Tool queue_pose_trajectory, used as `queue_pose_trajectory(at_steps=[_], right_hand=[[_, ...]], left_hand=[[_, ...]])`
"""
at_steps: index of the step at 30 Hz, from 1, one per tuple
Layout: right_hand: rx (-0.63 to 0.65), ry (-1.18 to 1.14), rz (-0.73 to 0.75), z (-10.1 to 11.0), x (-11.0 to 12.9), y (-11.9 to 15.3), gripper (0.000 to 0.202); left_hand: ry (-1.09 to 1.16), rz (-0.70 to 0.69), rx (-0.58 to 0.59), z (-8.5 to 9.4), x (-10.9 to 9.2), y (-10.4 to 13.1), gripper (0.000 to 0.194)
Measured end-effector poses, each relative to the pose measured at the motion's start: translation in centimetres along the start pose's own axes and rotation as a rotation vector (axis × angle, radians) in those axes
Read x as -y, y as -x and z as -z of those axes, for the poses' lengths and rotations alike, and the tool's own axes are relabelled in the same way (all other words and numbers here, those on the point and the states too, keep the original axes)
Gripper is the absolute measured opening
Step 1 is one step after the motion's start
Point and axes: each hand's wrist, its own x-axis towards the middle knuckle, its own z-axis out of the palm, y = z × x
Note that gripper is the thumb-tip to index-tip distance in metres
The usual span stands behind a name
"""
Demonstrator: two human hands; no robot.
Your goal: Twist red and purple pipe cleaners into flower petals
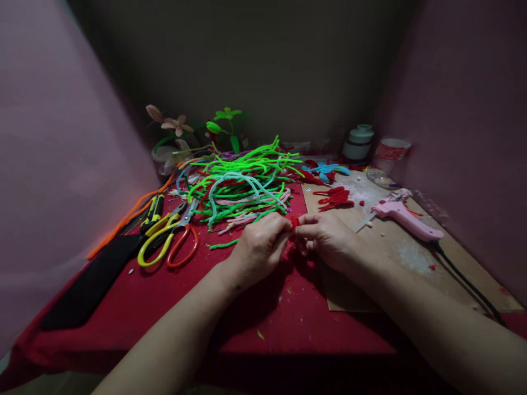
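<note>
A small piece of red pipe cleaner (295, 223) is pinched between my two hands above the red cloth. My left hand (263, 241) has its fingers closed on the piece's left side. From the right, my right hand (323, 236) grips the same piece with thumb and fingertips. Just behind my hands lies a heap of green, pale blue, pink and red pipe cleaners (247, 164). Several bent red pieces (335, 197) rest on the brown board (349, 293) beyond my right hand.
Scissors with yellow and red handles (183, 249) and a black strip (94, 280) lie at left. A pink glue gun (407, 219) with a black cord is on the board. Flowers (179, 125), a pale green jar (359, 142) and a cup (393, 149) stand behind.
</note>
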Motion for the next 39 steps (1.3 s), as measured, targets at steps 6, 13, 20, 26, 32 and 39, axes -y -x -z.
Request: queue_pose_trajectory(at_steps=[6,13,20,26,32,39], right_hand=[[-0.03,0.047,0.028,0.0,0.2,0.1,0.008],[0.011,-0.084,0.013,0.1,0.0,-0.2,0.01],[0.027,-0.114,0.014,0.3,-0.2,-0.4,0.011],[0.027,-0.1,-0.025,0.2,0.0,-0.1,0.009],[0.093,-0.129,-0.031,0.4,-0.1,-0.3,0.008],[0.145,-0.166,-0.053,0.8,0.0,-0.4,0.006]], left_hand=[[-0.083,-0.05,0.009,-0.3,0.2,0.2,0.014],[-0.058,0.004,0.086,-0.5,0.3,0.3,0.016],[0.01,0.101,0.134,0.1,-0.2,-0.1,0.011],[0.163,0.275,0.118,0.0,0.1,-0.4,0.01],[0.586,0.599,0.099,-0.2,0.0,-0.6,0.012],[0.938,0.778,0.235,0.5,-0.1,-1.1,0.021]])
